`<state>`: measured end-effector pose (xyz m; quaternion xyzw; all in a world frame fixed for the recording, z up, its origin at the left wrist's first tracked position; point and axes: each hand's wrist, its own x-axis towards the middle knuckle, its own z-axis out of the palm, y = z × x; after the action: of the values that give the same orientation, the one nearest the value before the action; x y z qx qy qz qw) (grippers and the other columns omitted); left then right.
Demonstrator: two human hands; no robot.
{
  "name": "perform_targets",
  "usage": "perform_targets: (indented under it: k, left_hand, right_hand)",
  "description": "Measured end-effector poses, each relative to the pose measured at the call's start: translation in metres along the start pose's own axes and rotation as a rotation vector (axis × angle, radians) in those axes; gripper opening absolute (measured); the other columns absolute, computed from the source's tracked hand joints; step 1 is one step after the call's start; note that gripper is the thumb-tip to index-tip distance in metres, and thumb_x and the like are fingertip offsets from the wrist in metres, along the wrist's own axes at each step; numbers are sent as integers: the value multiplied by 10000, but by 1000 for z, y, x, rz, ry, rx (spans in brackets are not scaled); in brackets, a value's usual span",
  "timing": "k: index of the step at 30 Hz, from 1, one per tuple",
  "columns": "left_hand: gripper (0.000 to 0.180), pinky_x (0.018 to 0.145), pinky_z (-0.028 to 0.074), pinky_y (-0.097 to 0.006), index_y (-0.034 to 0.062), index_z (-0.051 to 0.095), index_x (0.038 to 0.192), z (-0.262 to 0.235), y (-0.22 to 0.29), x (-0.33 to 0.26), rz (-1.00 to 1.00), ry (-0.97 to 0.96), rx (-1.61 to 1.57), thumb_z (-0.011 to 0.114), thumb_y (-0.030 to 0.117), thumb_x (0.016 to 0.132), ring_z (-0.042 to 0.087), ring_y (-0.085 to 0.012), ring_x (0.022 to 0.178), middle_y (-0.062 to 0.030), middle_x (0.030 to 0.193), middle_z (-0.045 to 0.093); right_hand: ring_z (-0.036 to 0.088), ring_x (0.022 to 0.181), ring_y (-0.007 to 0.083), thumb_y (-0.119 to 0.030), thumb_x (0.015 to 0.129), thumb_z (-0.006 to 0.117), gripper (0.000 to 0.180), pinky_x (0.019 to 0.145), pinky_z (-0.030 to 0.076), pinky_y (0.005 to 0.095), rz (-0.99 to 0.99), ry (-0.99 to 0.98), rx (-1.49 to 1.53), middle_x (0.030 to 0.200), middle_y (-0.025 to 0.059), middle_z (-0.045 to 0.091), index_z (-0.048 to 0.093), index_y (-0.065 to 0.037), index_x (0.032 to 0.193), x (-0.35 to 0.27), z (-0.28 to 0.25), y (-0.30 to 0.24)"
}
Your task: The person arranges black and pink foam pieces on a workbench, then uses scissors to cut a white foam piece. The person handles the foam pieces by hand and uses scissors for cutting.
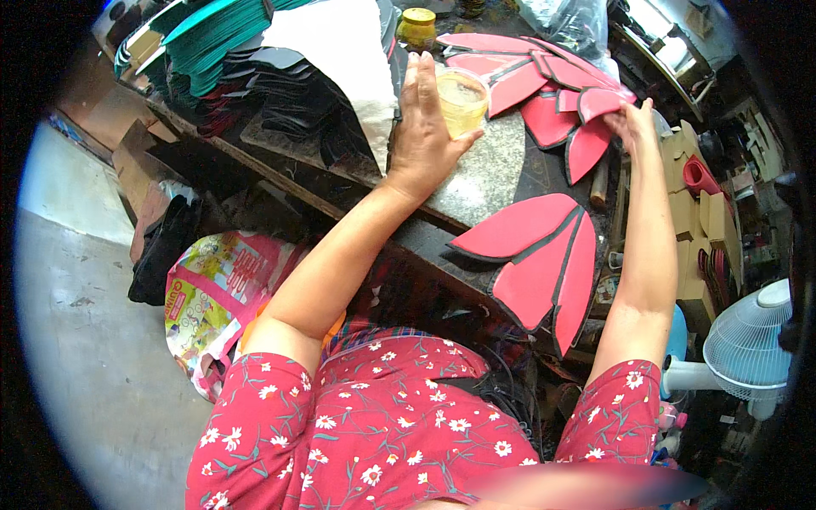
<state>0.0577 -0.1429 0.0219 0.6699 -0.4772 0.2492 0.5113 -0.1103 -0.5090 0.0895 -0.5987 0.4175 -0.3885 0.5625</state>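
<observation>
This looks like a workshop, shown by the worn dark counter (551,174) carrying stacks of like-shaped green pieces (212,42) and black pieces (293,98), the black-edged red panels (525,289) spread on it, the cardboard boxes (721,242) crowded off to the right and the smooth grey floor (102,340)

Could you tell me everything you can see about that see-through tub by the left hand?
The tub is round and looks like clear plastic, tinted pale yellow, with a wide rim seen from above. What it holds, if anything, is unclear. The left hand curves about it: fingers along its left side, thumb near its lower edge. It appears over the speckled grey slab; whether it rests there is hidden. Red pieces lie to its right.
</observation>
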Motion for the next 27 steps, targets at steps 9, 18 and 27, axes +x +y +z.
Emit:
perform_targets:
  k: [9, 18, 27]
  left_hand:
    - [1065, 1042, 430, -415, 64, 211, 1520, 2, 1, -2, 52, -142, -133, 826, 70, 651, 521, -374, 1229, -172, 1328, 555]
    - [681, 1021, 438, -444, 149, 449, 1433, 4, 6, -3, 430, -88, -1, 649, 147, 782, 556, -326, 1183, -88, 1295, 605]
    - [983, 932, 446, -480, 36, 237, 1497, -3, 7, -4, 28, -141, -26, 792, 118, 691, 534, -426, 1058, -245, 1184, 537]
  right_hand:
    - [552, 518, 69, -283, 895, 692, 523, 461, 445, 221, -535, -802, -633, 677, 22, 609, 548, -162, 1383, -150, 55, -49]
    - [617, 442, 173, -259, 842, 739, 554, 362, 460, 277, -61, -1087, -1225, 605, 126, 641, 498, -2, 1269, -225, 128, -47]
    - [559, 498, 60, -299, 888, 703, 366, 425, 428, 221, -316, -835, -862, 630, 25, 615, 645, -114, 1198, -248, 58, -78]
